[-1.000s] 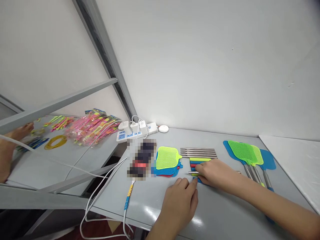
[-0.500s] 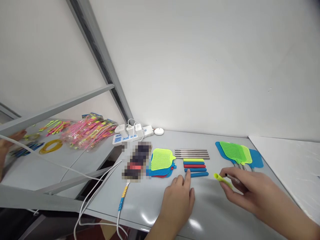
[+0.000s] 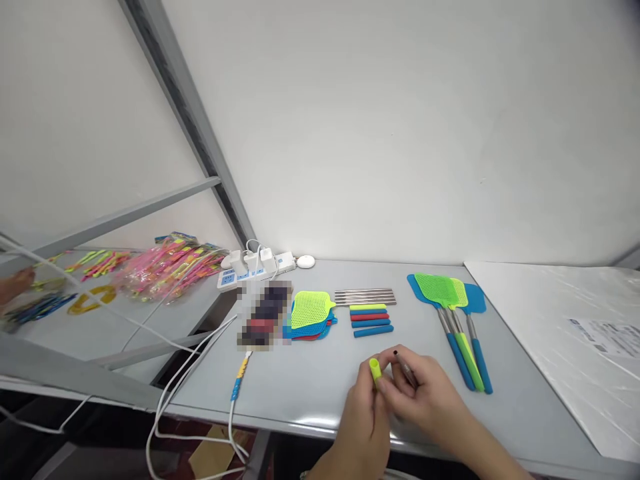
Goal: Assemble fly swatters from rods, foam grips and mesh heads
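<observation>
My left hand point(image 3: 361, 413) and my right hand point(image 3: 425, 393) meet near the front edge of the grey table point(image 3: 310, 380). Both are closed. Between them is a yellow-green handle sleeve point(image 3: 375, 371), pinched by my left fingers, and a thin metal rod point(image 3: 406, 369) held by my right fingers. Behind them lie loose coloured sleeves point(image 3: 371, 320), a row of metal rods point(image 3: 365, 296) and a stack of swatter heads point(image 3: 310, 313). Three finished fly swatters point(image 3: 453, 313) lie to the right.
A white power strip point(image 3: 253, 267) with chargers sits at the back, its cables point(image 3: 200, 373) hanging off the front edge. A blurred dark object point(image 3: 263, 313) lies beside the heads. A white board point(image 3: 560, 333) is on the right. Pink packets point(image 3: 165, 263) cover a neighbouring table, with another person's hand point(image 3: 15, 283) there.
My right hand lifted the yellow-green sleeve and rod from the sleeve row and brought them toward me. My left hand left the sleeves and closed on the yellow-green sleeve. The view shifted right.
</observation>
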Demonstrator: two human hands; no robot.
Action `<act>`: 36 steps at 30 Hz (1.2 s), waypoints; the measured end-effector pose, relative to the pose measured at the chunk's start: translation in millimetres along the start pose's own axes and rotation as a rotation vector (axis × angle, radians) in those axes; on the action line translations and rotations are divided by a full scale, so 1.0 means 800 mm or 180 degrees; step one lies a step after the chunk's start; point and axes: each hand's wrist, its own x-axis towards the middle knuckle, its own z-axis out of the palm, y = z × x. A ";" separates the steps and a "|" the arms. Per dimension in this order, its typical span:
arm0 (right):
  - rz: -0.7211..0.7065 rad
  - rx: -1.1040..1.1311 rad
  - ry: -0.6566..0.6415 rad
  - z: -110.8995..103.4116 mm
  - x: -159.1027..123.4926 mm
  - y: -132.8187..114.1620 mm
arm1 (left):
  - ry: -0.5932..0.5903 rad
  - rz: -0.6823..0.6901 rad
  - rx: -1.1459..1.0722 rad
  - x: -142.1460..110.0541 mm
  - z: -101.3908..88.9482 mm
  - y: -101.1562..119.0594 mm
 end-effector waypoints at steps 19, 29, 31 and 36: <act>-0.1160 0.3594 0.2343 -0.012 0.046 -0.051 | -0.0242 -0.0174 0.0920 0.013 -0.009 -0.019; -0.1409 0.3012 0.2052 0.004 0.038 -0.065 | -0.0310 -0.0130 0.0833 0.016 -0.009 -0.022; -0.1413 0.2797 0.1949 0.014 0.036 -0.068 | -0.0327 -0.0100 0.0805 0.016 -0.009 -0.024; -0.1004 0.2225 0.1672 0.037 0.035 -0.057 | -0.0308 -0.0064 0.0661 0.017 -0.011 -0.030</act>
